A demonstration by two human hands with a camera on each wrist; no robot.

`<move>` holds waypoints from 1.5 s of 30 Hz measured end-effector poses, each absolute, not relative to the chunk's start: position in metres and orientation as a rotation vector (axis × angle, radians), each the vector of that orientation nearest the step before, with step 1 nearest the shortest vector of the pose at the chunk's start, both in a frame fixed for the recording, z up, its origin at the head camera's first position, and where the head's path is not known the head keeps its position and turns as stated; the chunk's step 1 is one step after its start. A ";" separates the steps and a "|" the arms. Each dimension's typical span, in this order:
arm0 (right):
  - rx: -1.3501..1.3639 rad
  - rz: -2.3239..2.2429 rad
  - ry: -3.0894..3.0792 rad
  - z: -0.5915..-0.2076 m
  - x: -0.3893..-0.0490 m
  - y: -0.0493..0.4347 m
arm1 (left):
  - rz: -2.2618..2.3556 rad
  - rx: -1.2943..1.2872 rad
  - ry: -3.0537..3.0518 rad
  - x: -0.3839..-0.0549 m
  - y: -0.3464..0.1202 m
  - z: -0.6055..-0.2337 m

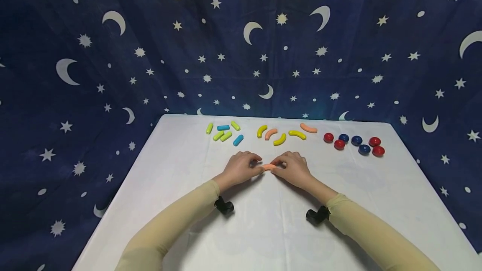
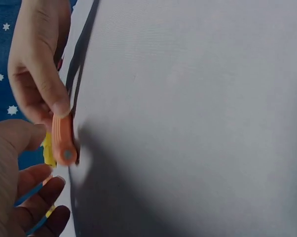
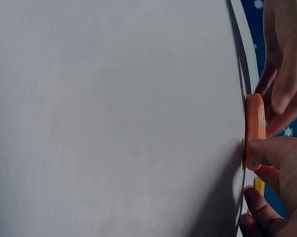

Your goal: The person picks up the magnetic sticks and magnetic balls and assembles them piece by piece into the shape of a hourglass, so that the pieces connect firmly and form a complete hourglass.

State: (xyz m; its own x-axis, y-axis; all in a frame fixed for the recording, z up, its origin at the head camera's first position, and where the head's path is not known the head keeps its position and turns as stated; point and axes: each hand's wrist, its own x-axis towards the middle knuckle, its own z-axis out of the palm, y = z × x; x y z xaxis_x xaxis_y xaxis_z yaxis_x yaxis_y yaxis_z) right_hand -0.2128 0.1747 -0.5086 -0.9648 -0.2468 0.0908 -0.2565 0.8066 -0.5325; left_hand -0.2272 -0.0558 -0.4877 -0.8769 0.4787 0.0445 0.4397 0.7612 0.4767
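Note:
Between the two hands, near the middle of the white table, is a curved, ribbed orange piece with a small greyish dot on its end. My right hand pinches it between thumb and fingers; in the right wrist view the thumb lies across its near end. My left hand is at the other end, thumb and fingers spread apart. A gap shows between the left fingertips and the piece in the left wrist view.
Behind the hands lie several green sticks and two blue ones. Three yellow curved pieces and two more orange ones lie mid-back. Red ovals and dark blue ovals sit back right. A star-patterned cloth hangs behind.

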 end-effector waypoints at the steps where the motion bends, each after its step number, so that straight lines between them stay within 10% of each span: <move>1: 0.431 0.874 -2.969 -0.508 -0.213 0.171 | 0.726 0.750 2.880 -0.228 -0.055 -0.488; 15: 0.416 0.969 -2.935 -0.498 -0.203 0.183 | 0.586 0.731 2.919 -0.226 -0.048 -0.489; 34: -0.598 1.109 -2.545 -0.482 -0.180 0.421 | 0.567 0.824 3.000 -0.223 -0.052 -0.491; 45: -0.860 1.344 -2.627 -0.492 -0.187 0.461 | 0.639 0.735 2.920 -0.231 -0.055 -0.495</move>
State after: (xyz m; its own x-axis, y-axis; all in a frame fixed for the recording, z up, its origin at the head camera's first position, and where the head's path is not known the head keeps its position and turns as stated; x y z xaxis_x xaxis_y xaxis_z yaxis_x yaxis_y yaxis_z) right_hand -0.1868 0.4611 -0.4920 -0.8414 0.5074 -0.1860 0.4477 0.4618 -0.7657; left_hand -0.2307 -0.0546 -0.4948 -0.8840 0.4660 0.0387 0.4396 0.7999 0.4085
